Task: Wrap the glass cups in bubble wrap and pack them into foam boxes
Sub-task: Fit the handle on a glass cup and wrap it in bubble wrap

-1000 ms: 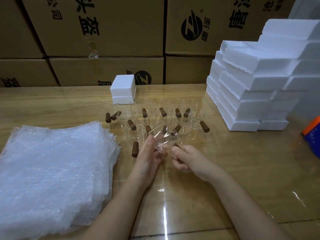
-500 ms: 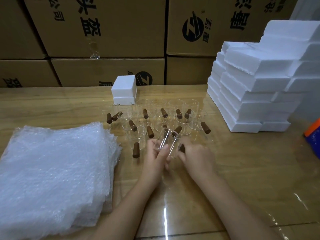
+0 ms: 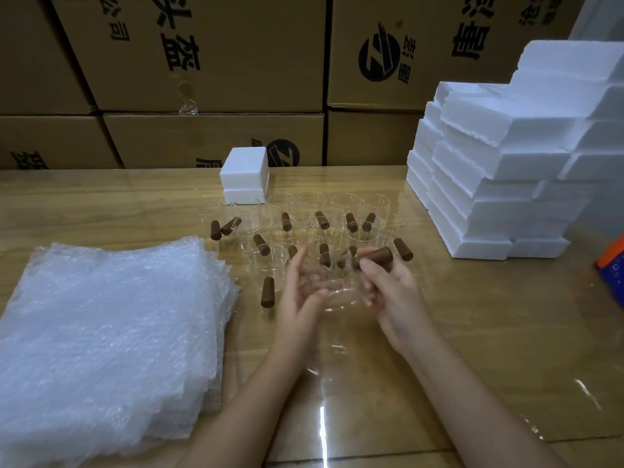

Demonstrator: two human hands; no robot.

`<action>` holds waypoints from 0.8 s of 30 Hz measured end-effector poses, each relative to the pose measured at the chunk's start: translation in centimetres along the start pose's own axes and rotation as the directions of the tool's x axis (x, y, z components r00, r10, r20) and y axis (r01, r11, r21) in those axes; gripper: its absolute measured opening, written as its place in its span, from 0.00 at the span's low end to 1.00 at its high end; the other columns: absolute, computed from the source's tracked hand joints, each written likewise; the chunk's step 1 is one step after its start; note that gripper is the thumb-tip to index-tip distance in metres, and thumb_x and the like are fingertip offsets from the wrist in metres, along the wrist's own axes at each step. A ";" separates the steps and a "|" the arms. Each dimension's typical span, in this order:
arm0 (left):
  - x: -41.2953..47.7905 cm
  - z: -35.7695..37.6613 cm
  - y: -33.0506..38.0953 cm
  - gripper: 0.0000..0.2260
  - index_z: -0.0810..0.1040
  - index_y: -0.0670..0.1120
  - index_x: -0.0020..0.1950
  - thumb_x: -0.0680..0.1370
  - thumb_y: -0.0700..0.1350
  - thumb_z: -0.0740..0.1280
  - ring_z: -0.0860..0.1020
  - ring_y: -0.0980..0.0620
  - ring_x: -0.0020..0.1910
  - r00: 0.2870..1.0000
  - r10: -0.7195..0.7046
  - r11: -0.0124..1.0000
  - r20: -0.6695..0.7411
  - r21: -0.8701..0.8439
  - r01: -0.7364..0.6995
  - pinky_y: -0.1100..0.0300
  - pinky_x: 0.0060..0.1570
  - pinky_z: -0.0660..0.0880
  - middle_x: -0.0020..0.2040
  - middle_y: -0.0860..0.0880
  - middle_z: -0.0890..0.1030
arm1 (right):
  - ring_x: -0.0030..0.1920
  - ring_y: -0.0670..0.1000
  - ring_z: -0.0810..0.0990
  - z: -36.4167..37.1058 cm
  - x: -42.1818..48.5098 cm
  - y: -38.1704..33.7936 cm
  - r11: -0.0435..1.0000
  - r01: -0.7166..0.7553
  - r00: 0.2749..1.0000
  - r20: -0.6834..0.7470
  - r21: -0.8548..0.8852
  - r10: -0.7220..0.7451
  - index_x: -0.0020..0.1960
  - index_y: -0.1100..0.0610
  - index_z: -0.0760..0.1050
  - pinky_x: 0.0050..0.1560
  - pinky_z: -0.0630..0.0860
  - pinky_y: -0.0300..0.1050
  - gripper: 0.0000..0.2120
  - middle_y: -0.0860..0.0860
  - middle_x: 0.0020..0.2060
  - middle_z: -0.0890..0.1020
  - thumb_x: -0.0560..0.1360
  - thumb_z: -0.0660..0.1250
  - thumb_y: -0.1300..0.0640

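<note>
A clear glass cup (image 3: 337, 292) with a brown wooden handle (image 3: 373, 257) is held above the table between both hands. My left hand (image 3: 299, 292) cups its left side. My right hand (image 3: 388, 292) grips it from the right, fingers around the handle. Behind them stand several more glass cups (image 3: 341, 211) with brown handles. A thick stack of bubble wrap sheets (image 3: 101, 339) lies at the left. A small closed foam box (image 3: 244, 173) sits behind the cups, and a tall stack of foam boxes (image 3: 499, 184) rises at the right.
The wooden table (image 3: 489, 325) has a glossy surface. Large cardboard cartons (image 3: 209, 62) form a wall along the far edge. An orange and blue object (image 3: 613, 265) pokes in at the right edge.
The cup has been turned in my hands, so its brown handle now shows at the top right under my right fingers. Both hands came slightly nearer to me.
</note>
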State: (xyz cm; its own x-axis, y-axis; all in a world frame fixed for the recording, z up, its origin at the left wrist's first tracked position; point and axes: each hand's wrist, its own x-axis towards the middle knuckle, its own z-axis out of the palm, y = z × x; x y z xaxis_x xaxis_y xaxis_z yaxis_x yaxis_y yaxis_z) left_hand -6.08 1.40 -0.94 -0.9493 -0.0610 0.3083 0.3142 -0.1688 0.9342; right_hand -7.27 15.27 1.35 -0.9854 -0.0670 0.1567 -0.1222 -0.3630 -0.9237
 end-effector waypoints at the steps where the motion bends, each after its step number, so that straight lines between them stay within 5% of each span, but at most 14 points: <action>1: -0.1 0.3 0.0 0.31 0.65 0.59 0.66 0.64 0.53 0.67 0.80 0.47 0.53 0.999 -0.022 1.000 0.028 0.007 0.022 0.51 0.49 0.80 0.58 0.50 0.74 | 0.27 0.43 0.69 0.2 0.0 0.2 0.999 0.015 1.000 -0.021 -0.032 -0.015 0.49 0.55 0.77 0.27 0.67 0.35 0.06 0.44 0.26 0.74 0.76 0.65 0.64; 4: 0.2 0.9 0.0 0.29 0.70 0.55 0.61 0.63 0.51 0.76 0.81 0.57 0.48 0.995 -0.090 0.995 -0.045 -0.049 0.088 0.58 0.43 0.80 0.53 0.52 0.75 | 0.33 0.40 0.77 1.0 -0.3 1.2 0.992 0.043 0.998 -0.035 -0.120 -0.048 0.48 0.51 0.80 0.34 0.73 0.32 0.08 0.43 0.34 0.82 0.77 0.65 0.62; 6: 0.5 1.1 0.0 0.25 0.73 0.50 0.58 0.65 0.48 0.78 0.81 0.58 0.47 0.981 -0.140 0.981 -0.136 -0.151 0.119 0.61 0.41 0.79 0.49 0.52 0.79 | 0.48 0.43 0.81 1.8 -0.6 2.0 0.974 0.076 0.996 -0.019 -0.212 -0.081 0.50 0.44 0.80 0.47 0.76 0.36 0.08 0.45 0.49 0.83 0.77 0.65 0.55; 9: 0.7 1.7 -0.2 0.23 0.73 0.47 0.58 0.66 0.49 0.74 0.81 0.52 0.51 0.963 -0.208 0.943 -0.172 -0.296 0.151 0.61 0.41 0.79 0.50 0.49 0.83 | 0.67 0.42 0.69 3.0 -1.1 3.1 0.896 0.176 0.982 0.008 -0.408 -0.189 0.56 0.35 0.73 0.65 0.66 0.36 0.10 0.43 0.63 0.73 0.76 0.58 0.43; 12: 0.6 2.0 -0.1 0.24 0.71 0.49 0.60 0.69 0.54 0.74 0.81 0.52 0.50 0.954 -0.205 0.950 -0.219 -0.278 0.141 0.63 0.41 0.77 0.54 0.46 0.83 | 0.66 0.32 0.62 3.6 -1.2 3.7 0.817 0.219 0.966 -0.001 -0.534 -0.260 0.58 0.30 0.68 0.64 0.58 0.26 0.13 0.30 0.62 0.68 0.76 0.51 0.37; 16: 0.6 2.0 0.1 0.19 0.67 0.50 0.59 0.73 0.56 0.68 0.80 0.54 0.53 0.958 -0.059 0.997 -0.280 -0.068 0.042 0.62 0.51 0.77 0.54 0.45 0.80 | 0.59 0.38 0.74 3.6 -1.4 4.6 0.855 0.131 0.988 -0.006 -0.502 -0.154 0.52 0.32 0.71 0.61 0.71 0.43 0.14 0.39 0.56 0.77 0.73 0.51 0.32; 19: 0.7 1.9 -0.1 0.20 0.64 0.49 0.61 0.73 0.50 0.66 0.79 0.65 0.47 0.948 0.093 0.995 -0.304 0.072 -0.075 0.71 0.45 0.74 0.53 0.49 0.78 | 0.59 0.36 0.75 4.3 -1.7 4.6 0.875 0.115 0.991 -0.005 -0.470 -0.133 0.55 0.27 0.69 0.60 0.71 0.38 0.12 0.35 0.57 0.78 0.75 0.50 0.35; 22: 0.7 1.6 -0.2 0.26 0.62 0.49 0.64 0.72 0.57 0.67 0.77 0.64 0.49 0.934 0.179 0.978 -0.310 0.158 -0.135 0.70 0.47 0.73 0.56 0.51 0.75 | 0.67 0.34 0.66 5.1 -2.4 4.7 0.872 0.103 0.990 -0.031 -0.479 -0.134 0.70 0.39 0.62 0.67 0.63 0.32 0.22 0.38 0.68 0.70 0.77 0.49 0.43; 24: 0.8 1.4 -0.4 0.32 0.61 0.50 0.66 0.69 0.62 0.67 0.77 0.57 0.54 0.931 0.202 0.967 -0.305 0.213 -0.140 0.66 0.52 0.73 0.58 0.52 0.73 | 0.69 0.34 0.63 5.4 -3.0 4.6 0.879 0.120 0.987 -0.038 -0.461 -0.155 0.71 0.44 0.60 0.68 0.61 0.30 0.22 0.42 0.70 0.68 0.77 0.49 0.48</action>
State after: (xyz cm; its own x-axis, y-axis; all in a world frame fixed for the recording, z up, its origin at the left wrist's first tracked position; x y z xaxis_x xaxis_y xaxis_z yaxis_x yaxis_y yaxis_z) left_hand -6.98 2.75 -0.82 -0.8184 -0.3914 0.4209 0.4356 0.0553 0.8984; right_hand -4.23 8.80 -1.46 -0.9583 0.0253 0.2846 -0.2808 0.1011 -0.9544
